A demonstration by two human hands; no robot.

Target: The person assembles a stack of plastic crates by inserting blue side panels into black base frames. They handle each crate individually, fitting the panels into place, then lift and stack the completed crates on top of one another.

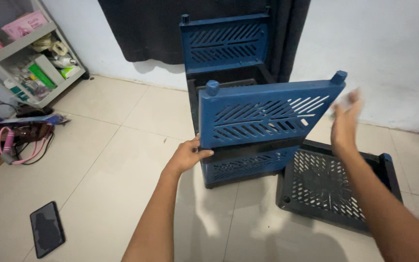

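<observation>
Right, left hand (pixel 186 155) fingers curled, clamped on the lower left edge of the tilted blue slatted panel (pixel 266 112), which stands on the tile floor (pixel 122 160) before the blue-and-black rack (pixel 225 46). Right hand (pixel 346 119) is blurred beside the panel's right corner peg; fingers can't be told. Black perforated tray (pixel 328 187) lies flat beside. Looks like assembly, panel being positioned; next move needs pegs lined up squarely.

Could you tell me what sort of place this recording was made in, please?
Most likely a room in a home. A tiled floor meets a plain white wall, an open shelf unit holds household bits, and a phone lies on the floor. The left hand holds a blue slatted plastic panel.
</observation>
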